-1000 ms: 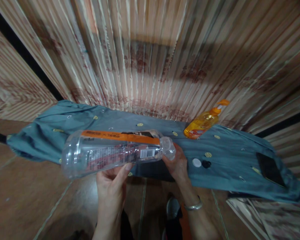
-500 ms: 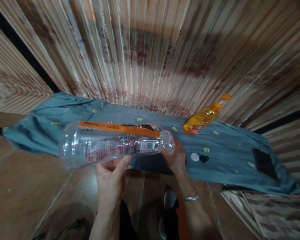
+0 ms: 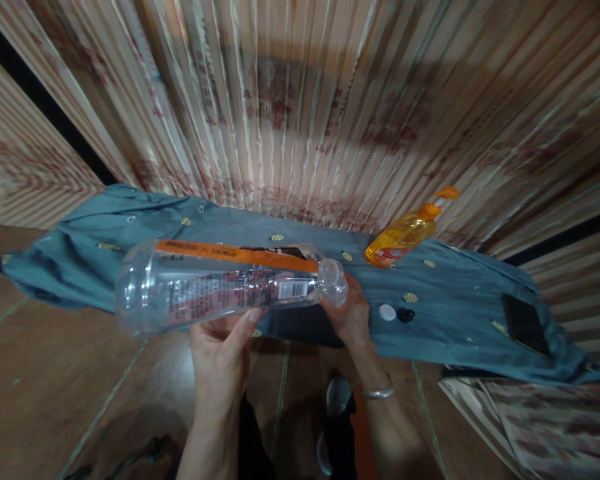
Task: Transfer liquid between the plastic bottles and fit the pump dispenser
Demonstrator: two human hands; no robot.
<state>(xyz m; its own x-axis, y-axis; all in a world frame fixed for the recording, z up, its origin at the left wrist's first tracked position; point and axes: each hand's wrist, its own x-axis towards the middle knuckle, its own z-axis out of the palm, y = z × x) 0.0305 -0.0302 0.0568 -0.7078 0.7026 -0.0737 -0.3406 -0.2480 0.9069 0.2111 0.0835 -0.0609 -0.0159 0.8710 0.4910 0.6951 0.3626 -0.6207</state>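
Observation:
A large clear plastic bottle (image 3: 220, 287) lies sideways in the air above the cloth-covered table, its neck to the right. It has an orange strip, printed text and a barcode, and looks empty. My left hand (image 3: 225, 347) grips its underside near the middle, thumb on the near face and the other fingers hidden behind. My right hand (image 3: 350, 313) is closed about the neck end, its fingers mostly hidden by the bottle. A white round cap (image 3: 387, 313) and a small black piece (image 3: 406, 315) lie on the cloth just right of my right hand.
An orange pump bottle (image 3: 400, 239) of yellow liquid stands at the table's back. A dark phone (image 3: 526, 325) lies at the right end. The blue-green patterned cloth (image 3: 460, 300) covers the narrow table, with a pleated curtain (image 3: 300, 120) behind it.
The view has shifted very slightly. Both hands keep their hold on the clear bottle, which stays in almost the same pose.

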